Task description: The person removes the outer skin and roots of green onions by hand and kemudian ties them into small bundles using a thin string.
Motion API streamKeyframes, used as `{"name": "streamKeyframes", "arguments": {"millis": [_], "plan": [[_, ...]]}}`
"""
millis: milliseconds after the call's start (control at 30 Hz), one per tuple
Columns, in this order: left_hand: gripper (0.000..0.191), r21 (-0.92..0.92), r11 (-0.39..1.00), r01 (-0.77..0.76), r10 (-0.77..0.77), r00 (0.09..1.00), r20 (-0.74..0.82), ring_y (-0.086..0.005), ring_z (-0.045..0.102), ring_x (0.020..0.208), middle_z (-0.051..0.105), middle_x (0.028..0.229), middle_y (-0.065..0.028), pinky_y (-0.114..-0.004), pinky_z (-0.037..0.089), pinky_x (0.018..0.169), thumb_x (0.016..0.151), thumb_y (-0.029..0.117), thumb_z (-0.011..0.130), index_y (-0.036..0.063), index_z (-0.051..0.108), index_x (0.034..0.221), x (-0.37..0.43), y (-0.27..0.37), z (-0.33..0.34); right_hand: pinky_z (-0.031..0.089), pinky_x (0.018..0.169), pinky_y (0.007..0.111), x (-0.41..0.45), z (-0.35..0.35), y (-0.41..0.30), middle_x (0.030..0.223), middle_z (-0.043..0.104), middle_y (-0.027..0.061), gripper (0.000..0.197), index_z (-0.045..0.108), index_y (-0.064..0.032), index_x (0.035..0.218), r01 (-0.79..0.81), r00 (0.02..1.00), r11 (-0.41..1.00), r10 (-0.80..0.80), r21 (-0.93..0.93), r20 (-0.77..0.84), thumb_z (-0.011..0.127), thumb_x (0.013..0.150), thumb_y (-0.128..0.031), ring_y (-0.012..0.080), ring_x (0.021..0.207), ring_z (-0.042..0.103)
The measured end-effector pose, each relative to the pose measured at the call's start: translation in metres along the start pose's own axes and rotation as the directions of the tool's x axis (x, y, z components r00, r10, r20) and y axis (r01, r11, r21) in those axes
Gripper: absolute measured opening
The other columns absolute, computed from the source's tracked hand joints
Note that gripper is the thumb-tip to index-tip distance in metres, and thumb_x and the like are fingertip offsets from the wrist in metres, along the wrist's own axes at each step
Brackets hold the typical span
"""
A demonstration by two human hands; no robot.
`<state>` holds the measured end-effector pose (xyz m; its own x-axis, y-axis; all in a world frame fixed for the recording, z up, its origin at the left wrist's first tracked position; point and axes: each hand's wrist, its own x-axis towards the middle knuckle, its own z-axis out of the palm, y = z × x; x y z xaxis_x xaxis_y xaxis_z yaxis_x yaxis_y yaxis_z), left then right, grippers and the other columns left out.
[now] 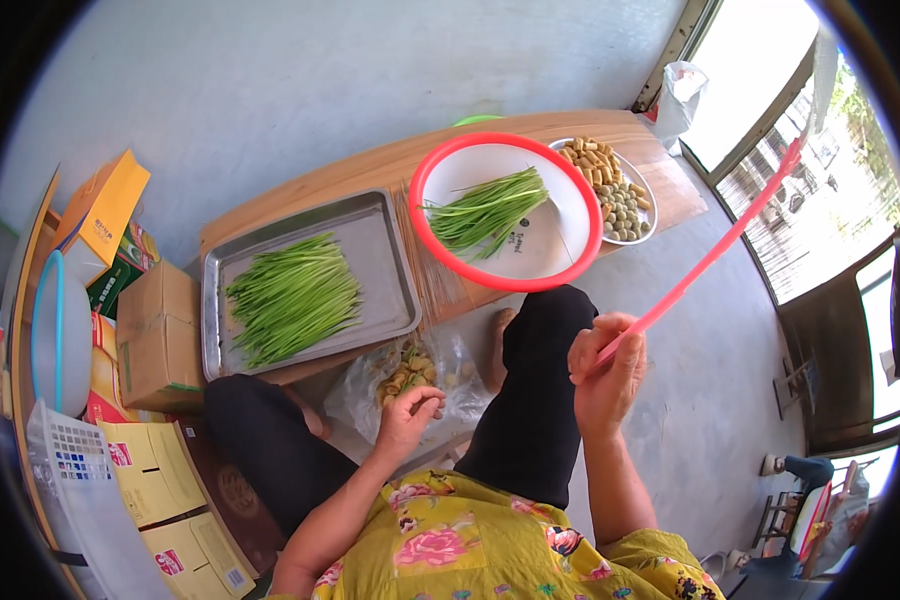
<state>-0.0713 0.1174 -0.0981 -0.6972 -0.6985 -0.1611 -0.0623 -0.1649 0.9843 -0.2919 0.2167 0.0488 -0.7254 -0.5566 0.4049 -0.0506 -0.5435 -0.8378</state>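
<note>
My right hand (607,367) is raised over my right thigh, closed around a long pink stick (697,277) with a pale strip at its far end. My left hand (411,420) hovers between my knees with fingers curled, over a clear plastic bag (360,379) of brownish-yellow pieces (409,371); whether it holds something small is unclear. Ahead on the wooden table stands a metal tray (390,270) of cut green stalks (296,300). Thin wooden skewers (424,262) lie beside it. A red-rimmed white basin (420,191) holds more green stalks (491,210).
An oval plate (637,176) of rolled brown and round greenish food pieces stands right of the basin. Cardboard boxes (161,337), yellow cartons (154,472) and a white plastic basket (67,450) crowd the left. Another person (810,517) sits at the lower right.
</note>
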Motion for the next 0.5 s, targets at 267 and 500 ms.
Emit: {"name": "streamKeyframes", "arguments": {"millis": [267, 500], "plan": [[0.017, 0.207, 0.977, -0.055, 0.028, 0.991, 0.133, -0.0114, 0.063, 0.08, 0.066, 0.091, -0.0052, -0.025, 0.051, 0.072, 0.093, 0.009, 0.056, -0.002, 0.063, 0.104, -0.004, 0.0, 0.011, 0.029, 0.042, 0.021, -0.004, 0.007, 0.033, 0.056, 0.043, 0.0015, 0.038, 0.054, -0.0026, 0.101, -0.082, 0.996, 0.995, 0.083, -0.055, 0.018, 0.04, 0.102, -0.038, 0.0084, 0.045, 0.036], [0.017, 0.447, 0.853, -0.268, 0.184, 0.957, 0.223, -0.0253, 0.064, 0.086, 0.065, 0.094, -0.012, -0.034, 0.05, 0.075, 0.087, 0.013, 0.061, 0.0031, 0.065, 0.1, -0.006, -0.002, 0.013, 0.026, 0.039, 0.022, -0.013, 0.003, 0.062, 0.052, 0.042, 0.0013, 0.04, 0.055, -0.0032, 0.097, -0.152, 0.988, 0.979, 0.147, -0.138, -0.045, 0.039, 0.102, -0.04, 0.0084, 0.041, 0.035]]}}
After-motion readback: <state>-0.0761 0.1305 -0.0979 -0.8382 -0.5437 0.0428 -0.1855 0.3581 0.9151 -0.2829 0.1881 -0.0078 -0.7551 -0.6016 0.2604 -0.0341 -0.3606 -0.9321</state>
